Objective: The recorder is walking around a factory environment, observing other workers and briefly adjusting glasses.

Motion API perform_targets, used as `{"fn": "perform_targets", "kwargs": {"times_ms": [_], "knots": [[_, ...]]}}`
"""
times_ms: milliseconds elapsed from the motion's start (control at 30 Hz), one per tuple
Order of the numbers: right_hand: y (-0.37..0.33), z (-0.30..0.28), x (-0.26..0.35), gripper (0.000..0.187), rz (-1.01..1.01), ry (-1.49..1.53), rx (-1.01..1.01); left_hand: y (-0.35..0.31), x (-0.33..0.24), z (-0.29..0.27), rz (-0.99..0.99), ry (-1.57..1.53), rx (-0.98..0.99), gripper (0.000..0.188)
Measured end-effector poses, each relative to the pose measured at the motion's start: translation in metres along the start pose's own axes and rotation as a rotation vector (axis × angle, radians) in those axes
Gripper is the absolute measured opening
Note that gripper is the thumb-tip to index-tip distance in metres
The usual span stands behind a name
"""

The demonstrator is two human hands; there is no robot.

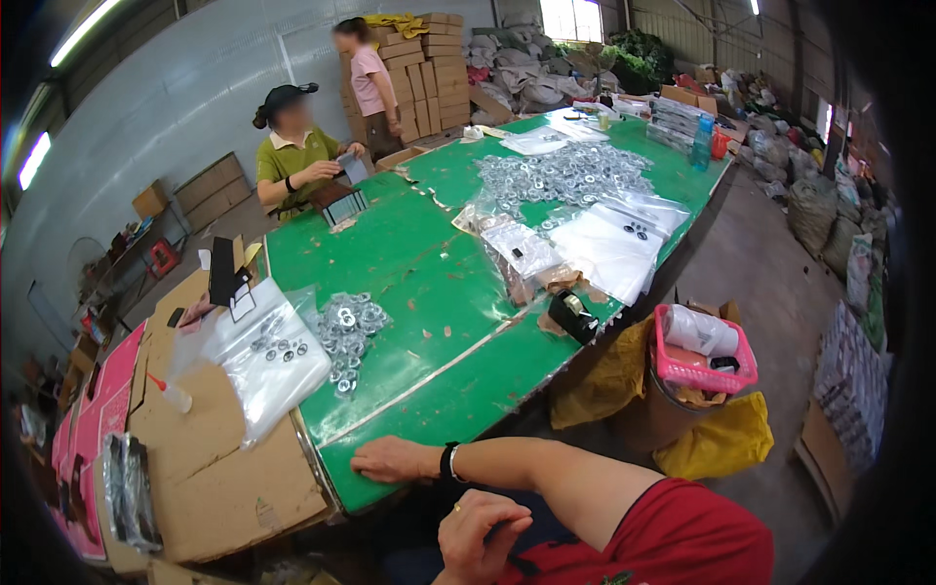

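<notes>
My right hand rests at the near edge of the green table, fingers curled down onto it; what they may hold is hidden. A black band circles that wrist. My left hand, wearing a ring, is raised in front of my body off the table, its fingers curled toward the thumb and nothing visible in them. Nearest to my right hand lies a stack of clear plastic bags with several dark round rings on top. Beside it sits a heap of small wrapped round pieces.
Cardboard at left bears a red-tipped squeeze bottle and a wrapped bundle. A tape dispenser sits by the right edge, near a pink basket. A larger heap lies farther back. A co-worker handles boxes across the table.
</notes>
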State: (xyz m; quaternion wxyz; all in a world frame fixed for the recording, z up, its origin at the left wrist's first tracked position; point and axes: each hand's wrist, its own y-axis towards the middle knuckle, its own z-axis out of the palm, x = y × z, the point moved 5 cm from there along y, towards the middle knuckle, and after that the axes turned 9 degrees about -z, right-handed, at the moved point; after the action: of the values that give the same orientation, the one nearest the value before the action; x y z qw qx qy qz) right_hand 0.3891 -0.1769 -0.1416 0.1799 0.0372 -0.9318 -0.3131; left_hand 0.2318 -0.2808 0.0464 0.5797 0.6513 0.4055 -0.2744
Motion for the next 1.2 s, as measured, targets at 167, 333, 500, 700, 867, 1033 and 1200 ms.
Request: {"fn": "perform_targets", "kwargs": {"times_ms": [167, 333, 500, 700, 867, 1033, 1200], "knots": [[-0.005, -0.009, 0.000, 0.014, 0.052, 0.039, 0.002, 0.001, 0.003, 0.000, -0.062, -0.004, 0.024, 0.010], [0.003, 0.003, 0.001, 0.013, 0.022, 0.123, -0.034, -0.004, 0.015, -0.012, -0.134, 0.022, 0.045, 0.011], [0.001, -0.005, 0.001, 0.014, 0.004, 0.121, 0.065, 0.003, 0.020, -0.008, -0.046, 0.003, 0.045, 0.016], [-0.010, -0.020, -0.002, 0.012, 0.043, 0.077, -0.037, 0.004, 0.021, -0.017, -0.029, 0.040, -0.034, 0.024], [0.000, -0.013, 0.004, 0.011, 0.046, 0.006, 0.061, -0.016, 0.025, -0.068, -0.200, 0.185, -0.190, 0.022], [0.003, -0.016, 0.007, 0.012, 0.042, 0.006, 0.064, -0.048, 0.015, -0.145, -0.360, 0.427, -0.451, 0.020], [0.003, -0.021, 0.007, 0.012, 0.043, -0.014, 0.070, -0.089, -0.005, -0.217, -0.488, 0.469, -0.811, 0.012]]}}
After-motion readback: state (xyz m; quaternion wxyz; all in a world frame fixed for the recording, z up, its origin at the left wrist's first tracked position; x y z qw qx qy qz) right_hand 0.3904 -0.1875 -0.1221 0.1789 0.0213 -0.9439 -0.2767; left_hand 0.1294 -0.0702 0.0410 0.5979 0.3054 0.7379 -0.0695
